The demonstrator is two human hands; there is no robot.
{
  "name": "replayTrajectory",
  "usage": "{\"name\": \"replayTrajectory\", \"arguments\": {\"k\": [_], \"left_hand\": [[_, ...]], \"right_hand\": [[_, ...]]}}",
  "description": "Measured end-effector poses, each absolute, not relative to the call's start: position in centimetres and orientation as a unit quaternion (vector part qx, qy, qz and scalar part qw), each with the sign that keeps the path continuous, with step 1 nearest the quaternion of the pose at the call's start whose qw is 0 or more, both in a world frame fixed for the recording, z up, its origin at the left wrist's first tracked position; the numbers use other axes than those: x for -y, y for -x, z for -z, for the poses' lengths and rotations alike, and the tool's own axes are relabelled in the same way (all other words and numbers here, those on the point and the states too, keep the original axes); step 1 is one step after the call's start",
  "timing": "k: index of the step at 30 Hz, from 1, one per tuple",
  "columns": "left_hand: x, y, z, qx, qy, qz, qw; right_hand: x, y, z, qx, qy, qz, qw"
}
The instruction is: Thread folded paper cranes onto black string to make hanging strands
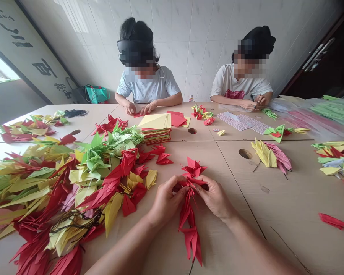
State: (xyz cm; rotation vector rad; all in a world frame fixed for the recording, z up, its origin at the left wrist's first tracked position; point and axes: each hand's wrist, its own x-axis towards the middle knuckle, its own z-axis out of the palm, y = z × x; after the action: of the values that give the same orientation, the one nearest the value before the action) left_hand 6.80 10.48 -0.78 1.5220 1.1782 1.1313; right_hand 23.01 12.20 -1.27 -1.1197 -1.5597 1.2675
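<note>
A chain of red folded-paper pieces (191,236) runs down the middle of the table toward me, with a dark cord end showing at its bottom. My left hand (169,196) pinches the upper part of the chain from the left. From the right, my right hand (215,196) grips the same part, thumb and fingers closed on the paper. Above both hands, more red folded points (193,167) stick up. Beside my left hand lies a yellow folded piece (151,178), at the edge of a big heap of red, yellow and green folded paper (43,191).
Across the table, one person (146,84) handles red paper behind a stack of coloured sheets (156,135); another person (242,86) holds a pen. Yellow and pink bundles (271,156) lie right of centre. A red piece (335,220) and a thin cord (289,248) lie at right.
</note>
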Motion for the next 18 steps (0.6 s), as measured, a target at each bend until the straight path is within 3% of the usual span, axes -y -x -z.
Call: {"name": "replayTrajectory", "arguments": {"k": [12,18], "left_hand": [[-10.79,-6.66,0.87,-0.464,-0.57,-0.469,0.49],[-10.87,-6.67,0.8,-0.463,-0.556,-0.468,0.507]], "right_hand": [[-12.5,-23.08,1.77,0.607,0.412,-0.54,0.412],[-12.42,-23.05,1.84,0.628,0.431,-0.498,0.414]]}}
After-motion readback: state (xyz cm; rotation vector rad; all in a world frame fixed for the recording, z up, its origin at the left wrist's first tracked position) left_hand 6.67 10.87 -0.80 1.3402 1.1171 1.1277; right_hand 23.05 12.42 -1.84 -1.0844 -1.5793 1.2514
